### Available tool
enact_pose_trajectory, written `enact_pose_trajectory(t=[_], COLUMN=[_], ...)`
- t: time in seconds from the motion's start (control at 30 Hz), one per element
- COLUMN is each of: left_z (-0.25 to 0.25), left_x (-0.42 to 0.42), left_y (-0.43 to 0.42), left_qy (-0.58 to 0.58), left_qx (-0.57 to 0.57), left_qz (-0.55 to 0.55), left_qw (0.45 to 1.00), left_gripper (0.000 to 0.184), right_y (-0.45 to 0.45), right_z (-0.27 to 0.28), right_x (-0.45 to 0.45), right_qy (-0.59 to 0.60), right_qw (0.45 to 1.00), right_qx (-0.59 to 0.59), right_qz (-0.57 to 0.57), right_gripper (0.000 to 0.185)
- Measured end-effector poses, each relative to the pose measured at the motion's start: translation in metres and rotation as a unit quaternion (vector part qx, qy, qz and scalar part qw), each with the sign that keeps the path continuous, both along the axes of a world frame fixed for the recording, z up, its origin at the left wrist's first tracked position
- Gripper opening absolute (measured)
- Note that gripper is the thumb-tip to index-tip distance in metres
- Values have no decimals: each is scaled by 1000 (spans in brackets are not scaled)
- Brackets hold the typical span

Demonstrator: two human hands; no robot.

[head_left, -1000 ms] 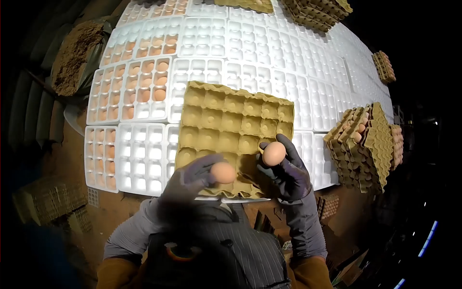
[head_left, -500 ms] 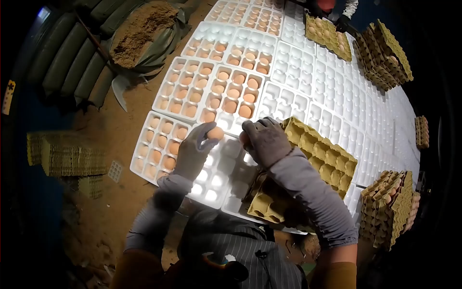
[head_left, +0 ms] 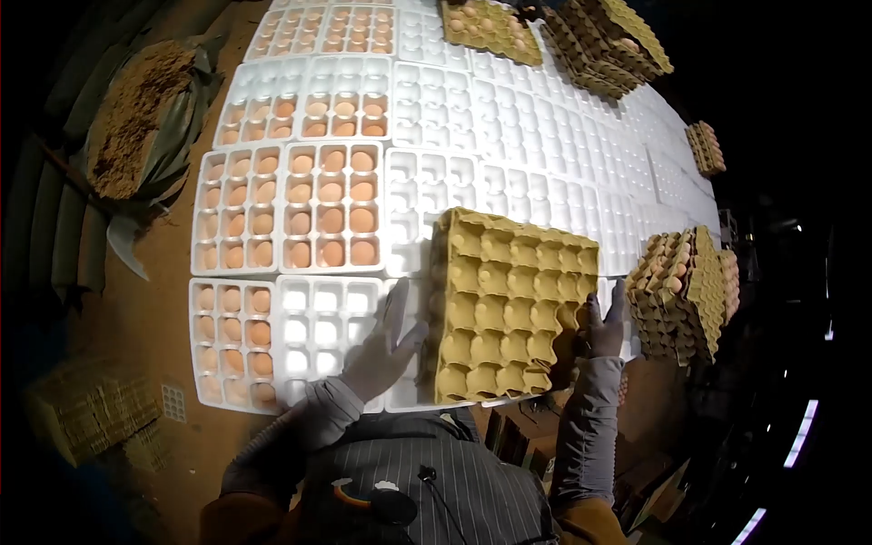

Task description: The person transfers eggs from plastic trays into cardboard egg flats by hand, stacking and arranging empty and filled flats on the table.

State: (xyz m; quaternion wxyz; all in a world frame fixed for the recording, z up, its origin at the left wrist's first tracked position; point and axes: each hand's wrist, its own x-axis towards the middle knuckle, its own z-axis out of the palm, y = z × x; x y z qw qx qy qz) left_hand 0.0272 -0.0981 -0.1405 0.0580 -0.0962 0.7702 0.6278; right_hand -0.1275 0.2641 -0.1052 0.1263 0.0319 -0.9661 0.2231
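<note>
A yellow cardboard egg tray (head_left: pixel 509 309) with bare cups lies in front of me on the white foam trays, its lower right corner ragged and dark. My left hand (head_left: pixel 380 352), gloved, is at its left side with thumb and fingers apart and nothing in it. At the right edge is my gloved right hand (head_left: pixel 607 329), fingers apart; whether it touches the cardboard I cannot tell. Left of my left hand stands an eggless white foam tray (head_left: pixel 329 283). Beside that, another foam tray (head_left: pixel 193 345) holds brown eggs (head_left: pixel 233 329).
More egg-filled foam trays (head_left: pixel 280 213) extend behind. Stacks of cardboard trays with eggs stand right (head_left: pixel 677 291) and at the back (head_left: pixel 604 45). A cardboard tray with eggs (head_left: pixel 490 29) lies far off. An open sack (head_left: pixel 145 118) and a pile of cardboard trays (head_left: pixel 91 409) are left.
Both hands held an egg over the foam trays; now both are without eggs, on either side of the cardboard tray. The last gaps in the filled foam tray behind hold eggs. My view has turned right.
</note>
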Motion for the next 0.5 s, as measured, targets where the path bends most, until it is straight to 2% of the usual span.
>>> enact_pose_trajectory(t=[0.03,0.07,0.1,0.13,0.17,0.2,0.23,0.27,0.3,0.33,0.37,0.4,0.43,0.47,0.5], left_z=[0,3,19,28,37,38,19,51,68,81,92,94,99,106,111], left_x=[0,-1,-1,-2,-3,-3,-4,-15,-25,-38,-49,-62,-71,-82,-93], left_y=[18,35,48,55,62,59,54,52,50,43,44,40,42,50,64], left_qy=[19,16,33,11,-8,-16,22,7,8,8,-27,-55,-58,-61,-47], left_qx=[-8,5,37,96,156,206,170,232,281,289,313,315,320,324,297], left_qz=[-39,-47,-32,-1,33,27,48,69,74,34,42,17,-3,-21,-36], left_qw=[999,999,998,995,987,978,984,970,957,957,949,947,946,944,953], left_gripper=[72,73,72,71,70,68,66,61,62,63,66,67,67,67,66], right_y=[1,30,61,35,37,30,23,41,38,45,58,71,76,81,92], right_z=[10,-13,-41,-12,9,39,69,66,80,97,108,119,130,136,129], right_x=[17,27,35,48,56,60,63,68,71,77,75,72,71,68,63], right_qy=[-159,-269,-304,-198,-263,-270,-277,-263,-197,-218,-126,-30,40,109,195], right_qw=[979,938,926,954,889,857,820,835,833,818,913,953,956,934,907], right_qx=[-59,-167,-210,-223,-375,-440,-501,-482,-503,-518,-328,-116,25,166,218], right_qz=[-116,-141,-73,-1,-7,-3,0,27,119,126,208,277,291,297,303], right_gripper=[68,62,57,53,51,55,59,68,73,71,67,65,61,56,53])
